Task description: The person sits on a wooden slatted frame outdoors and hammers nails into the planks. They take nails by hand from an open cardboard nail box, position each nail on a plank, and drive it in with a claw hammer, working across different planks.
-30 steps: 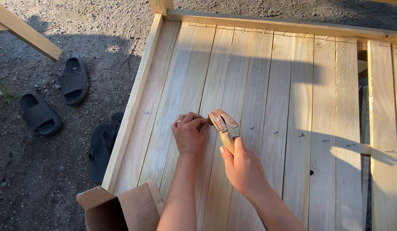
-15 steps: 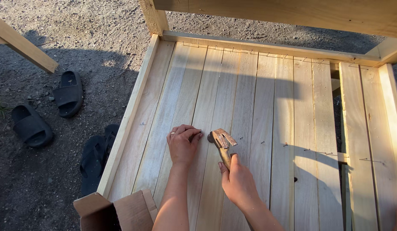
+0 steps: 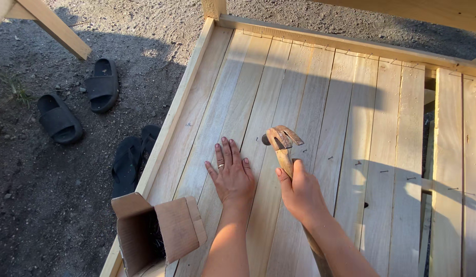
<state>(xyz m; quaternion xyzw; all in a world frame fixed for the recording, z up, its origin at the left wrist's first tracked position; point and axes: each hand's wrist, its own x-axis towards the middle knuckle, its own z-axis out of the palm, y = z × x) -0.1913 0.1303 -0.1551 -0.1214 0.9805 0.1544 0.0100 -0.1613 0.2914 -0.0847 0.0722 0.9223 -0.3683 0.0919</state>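
— Since a moment ago, what changed?

— Left hand [image 3: 231, 174] was curled in a pinch on the boards; now it lies flat, fingers spread, palm down, holding nothing. The hammer [image 3: 282, 144] was low beside it; now its head is lifted just ahead of my right hand [image 3: 299, 192], claw pointing away to the right.

— Grip?

— Right hand wrapped tight around the wooden handle, high up near the head. Rest of the handle runs back under my forearm.

— Risks from here?

— My guess: the flat left hand sits just left of the hammer head. A swing that drifts left catches those fingertips. Choked that close to the head, a blow would be weak, and I judge a glancing hit would bend a nail or dent the soft plank floor [image 3: 320, 97]. I cannot make out a nail under the head.

— Around you?

— Farther right of the hammer hand, several nails [image 3: 357, 163] stand part-driven in a row across the boards; past them, a gap between boards [image 3: 428, 154]. Close behind my left wrist, an open cardboard box [image 3: 156, 231] sits on the frame edge, easy to elbow off. Beyond the left hand, on the gravel, two black slides [image 3: 79, 105] and a pair of black flip-flops [image 3: 133, 159].
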